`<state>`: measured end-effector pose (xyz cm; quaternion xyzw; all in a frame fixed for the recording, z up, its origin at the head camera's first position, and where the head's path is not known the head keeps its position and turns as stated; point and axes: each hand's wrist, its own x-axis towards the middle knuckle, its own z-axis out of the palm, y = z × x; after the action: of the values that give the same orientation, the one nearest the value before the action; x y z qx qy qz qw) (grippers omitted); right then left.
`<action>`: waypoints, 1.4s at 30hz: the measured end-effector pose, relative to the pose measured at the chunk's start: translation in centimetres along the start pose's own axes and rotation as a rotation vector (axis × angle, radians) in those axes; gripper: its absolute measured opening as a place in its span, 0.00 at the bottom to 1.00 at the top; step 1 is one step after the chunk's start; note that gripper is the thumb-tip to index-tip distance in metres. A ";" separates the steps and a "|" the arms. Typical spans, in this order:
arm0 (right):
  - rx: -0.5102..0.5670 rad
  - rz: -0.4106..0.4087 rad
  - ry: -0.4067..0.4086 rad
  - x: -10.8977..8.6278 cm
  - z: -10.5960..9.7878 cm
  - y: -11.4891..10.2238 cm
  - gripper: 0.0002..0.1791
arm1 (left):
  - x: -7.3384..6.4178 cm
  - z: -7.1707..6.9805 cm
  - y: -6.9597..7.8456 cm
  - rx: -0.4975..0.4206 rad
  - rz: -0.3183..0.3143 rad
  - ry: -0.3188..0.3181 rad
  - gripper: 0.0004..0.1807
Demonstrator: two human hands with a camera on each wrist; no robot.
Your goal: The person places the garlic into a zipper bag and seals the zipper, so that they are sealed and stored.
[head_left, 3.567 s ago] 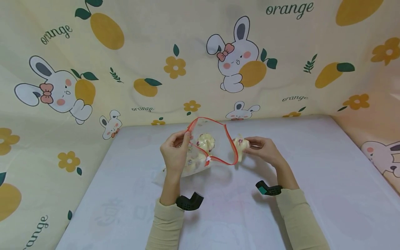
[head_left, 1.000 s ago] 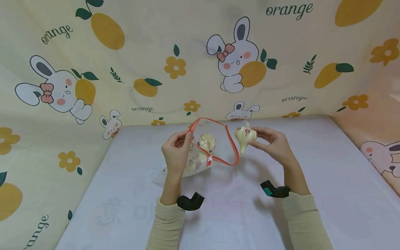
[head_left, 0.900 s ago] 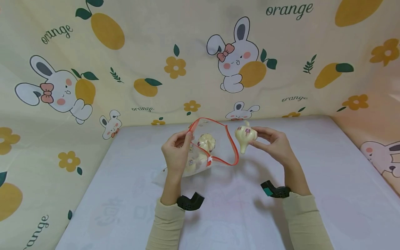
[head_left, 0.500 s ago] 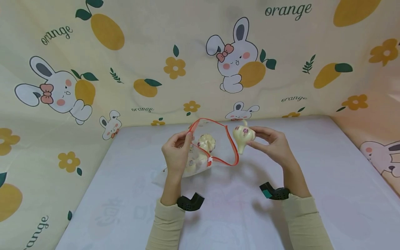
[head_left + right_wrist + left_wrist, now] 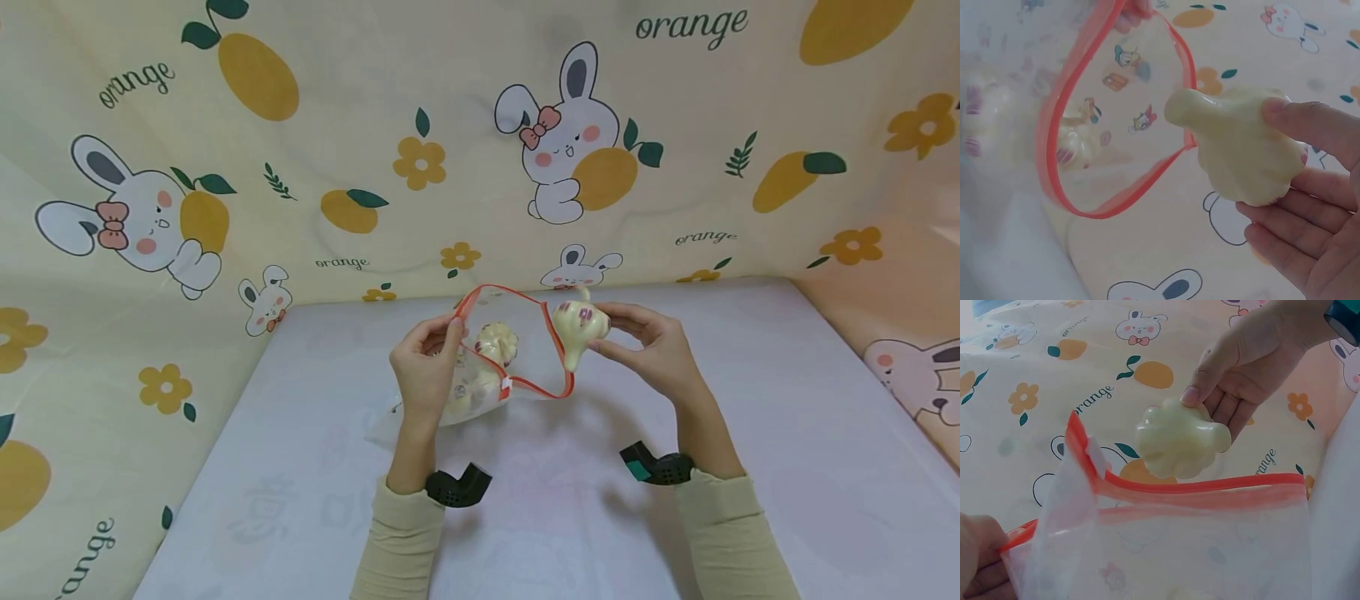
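Garlic bulb (image 5: pixel 577 325): between thumb (image 5: pixel 1313 122) and fingers (image 5: pixel 1297 228), near the open bag (image 5: pixel 1204 544).
Right hand (image 5: pixel 651 354): I see it pinching that bulb.
Left hand (image 5: pixel 423 367): pinching the red rim (image 5: pixel 1210 485); I see another bulb (image 5: pixel 498 342) inside.

On the patterned cloth (image 5: pixel 465 83) around my desk (image 5: pixel 570 533) I read "orange" in dark script, several times: one small "orange" (image 5: pixel 342 262) just above the back left corner, another (image 5: pixel 707 238) above the back edge toward the right corner, larger ones high on either side (image 5: pixel 137 85) (image 5: pixel 692 27), one outside the left edge (image 5: pixel 84 558). Faint marks (image 5: pixel 262 508) near the desk's left edge I can't decipher.
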<state>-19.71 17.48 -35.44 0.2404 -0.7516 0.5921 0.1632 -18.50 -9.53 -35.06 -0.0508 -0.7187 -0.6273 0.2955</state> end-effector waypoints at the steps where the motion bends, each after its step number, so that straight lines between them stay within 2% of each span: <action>1: 0.005 -0.004 0.002 0.0 0.0 0.0 0.24 | 0.0 0.0 0.0 -0.002 -0.001 0.000 0.10; 22: 0.039 -0.046 0.009 0.0 1.3 -0.4 0.26 | -0.2 0.3 0.0 -0.012 -0.007 -0.004 0.10; 42: -0.023 -0.061 0.029 -0.1 2.6 -1.0 0.26 | -0.3 0.4 0.2 -0.002 0.002 -0.010 0.10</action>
<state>-18.92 14.77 -35.31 0.2526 -0.7484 0.5815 0.1947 -18.31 -9.02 -35.02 -0.0549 -0.7194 -0.6276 0.2925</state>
